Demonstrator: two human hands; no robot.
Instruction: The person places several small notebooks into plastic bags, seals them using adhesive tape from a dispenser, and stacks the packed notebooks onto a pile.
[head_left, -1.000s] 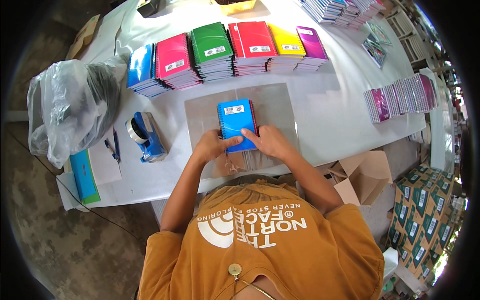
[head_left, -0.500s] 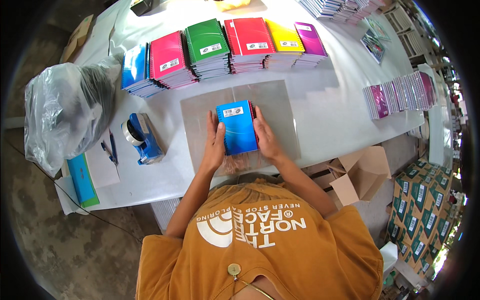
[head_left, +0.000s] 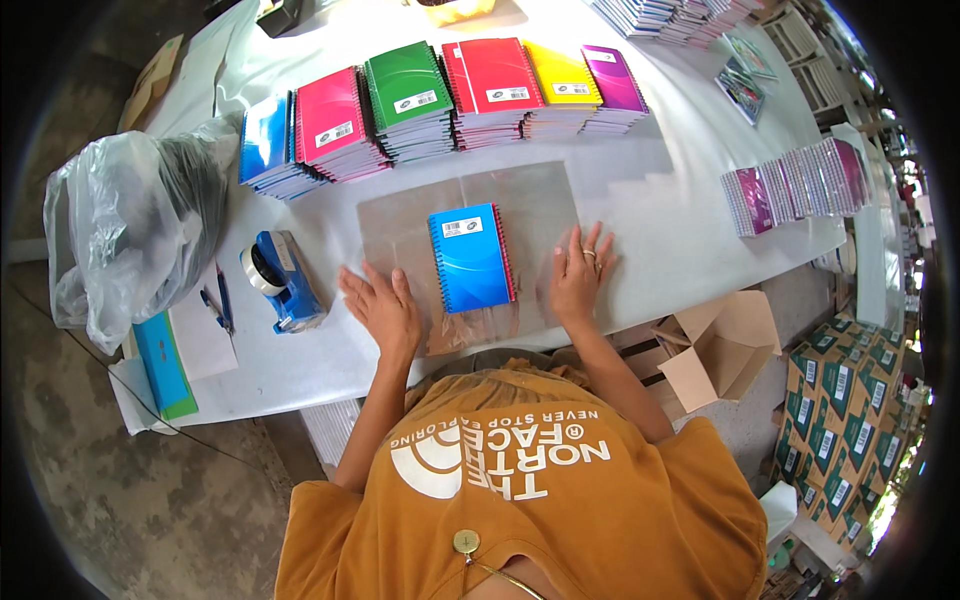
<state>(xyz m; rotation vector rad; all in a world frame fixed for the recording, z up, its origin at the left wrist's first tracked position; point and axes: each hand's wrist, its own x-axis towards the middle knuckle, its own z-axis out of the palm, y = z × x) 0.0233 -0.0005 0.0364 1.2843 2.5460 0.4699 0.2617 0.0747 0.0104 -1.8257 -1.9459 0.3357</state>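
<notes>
A blue spiral notebook point(head_left: 472, 262) lies in front of me, with pink-red binding showing along its right side, so at least one more notebook seems to be under it. Beneath it spreads a clear plastic sheet point(head_left: 400, 220), flat on the table. My left hand point(head_left: 385, 312) rests at the sheet's left edge, fingers spread, holding nothing. On the other side my right hand point(head_left: 580, 272), with a ring on one finger, lies at the sheet's right edge, also empty with its fingers apart. Neither hand touches the notebook.
Stacks of coloured notebooks point(head_left: 408, 95) form a row behind the sheet. To the left are a blue tape dispenser point(head_left: 290, 285), scissors point(head_left: 222, 305) and a plastic bag point(head_left: 130, 230). More notebooks point(head_left: 795, 190) stand at right. An open cardboard box point(head_left: 720, 350) sits beyond the table's near edge.
Both hands have let go of the blue notebook's sides and moved apart, left hand to the left, right hand to the right. The notebook stays on the sheet.
</notes>
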